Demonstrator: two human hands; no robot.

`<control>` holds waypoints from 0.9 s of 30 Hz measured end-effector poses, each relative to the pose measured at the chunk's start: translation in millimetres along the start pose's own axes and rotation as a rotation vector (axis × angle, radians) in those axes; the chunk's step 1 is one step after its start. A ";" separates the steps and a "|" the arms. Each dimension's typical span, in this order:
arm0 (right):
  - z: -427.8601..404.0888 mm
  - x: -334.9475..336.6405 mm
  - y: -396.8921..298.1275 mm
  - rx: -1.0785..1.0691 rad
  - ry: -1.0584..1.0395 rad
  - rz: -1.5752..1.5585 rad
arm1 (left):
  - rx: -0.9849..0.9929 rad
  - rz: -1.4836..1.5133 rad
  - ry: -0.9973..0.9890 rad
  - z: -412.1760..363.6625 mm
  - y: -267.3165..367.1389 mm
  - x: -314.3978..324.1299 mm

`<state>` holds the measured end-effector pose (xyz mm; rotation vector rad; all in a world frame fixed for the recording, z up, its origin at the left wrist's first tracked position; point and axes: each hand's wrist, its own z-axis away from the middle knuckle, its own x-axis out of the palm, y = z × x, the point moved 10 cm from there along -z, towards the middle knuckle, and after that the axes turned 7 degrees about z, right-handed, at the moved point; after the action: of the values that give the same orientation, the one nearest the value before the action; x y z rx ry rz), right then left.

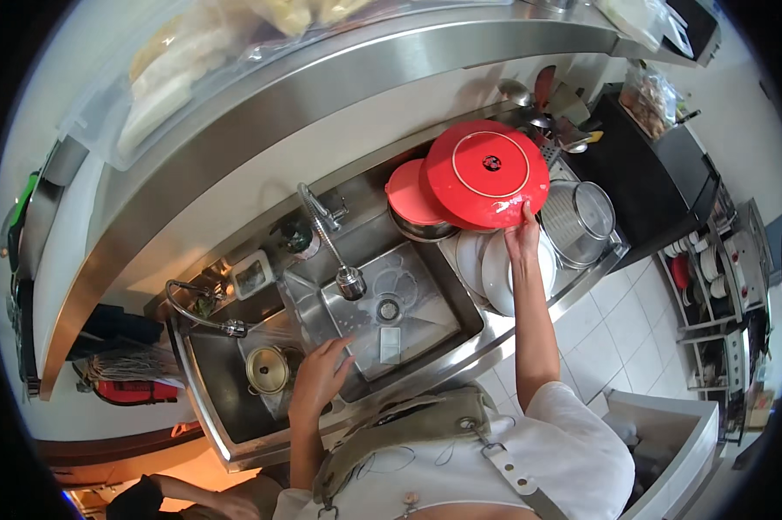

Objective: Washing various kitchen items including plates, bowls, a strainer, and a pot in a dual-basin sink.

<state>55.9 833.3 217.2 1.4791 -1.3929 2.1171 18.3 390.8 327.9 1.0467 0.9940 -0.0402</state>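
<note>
My right hand (524, 235) grips the lower rim of a wet red dish (488, 195), turned with its underside and ring-shaped foot towards me. The dish is over the right drainboard, partly covering a smaller pinkish-red round piece (411, 188) on a metal pot (423, 229). Below my wrist stand white plates (498, 286), partly hidden by the arm. Over the divider between the two sink basins, my left hand (322, 374) is empty with its fingers apart. A small white rectangular dish (390, 345) lies in the wet right basin (430, 312) near the drain.
A spring-hose faucet (350, 281) hangs over the right basin. The left basin holds a lidded pot (267, 370) beneath a second faucet (235, 328). Metal strainers (579, 221) and utensils (560, 123) stand at the right. A steel shelf (365, 71) runs overhead. Another person's arm (202, 497) shows bottom left.
</note>
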 end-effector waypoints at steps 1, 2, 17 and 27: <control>-2.6 0.5 3.2 0.008 -0.004 0.008 | -0.049 0.021 -0.009 0.5 -8.5 2.1; -2.5 -3.5 2.8 -0.003 0.015 -0.003 | -0.053 0.030 -0.009 -1.5 -15.1 6.7; 163.3 29.3 41.5 0.286 -0.080 0.392 | -0.364 0.595 0.551 -79.7 -253.9 106.9; 262.5 10.1 149.0 0.700 -0.120 0.373 | -0.338 1.634 1.582 98.3 -398.2 -11.6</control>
<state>121.7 545.5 153.4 1.6829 -1.0668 3.0132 -107.7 98.6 68.9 1.1892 1.0335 2.4902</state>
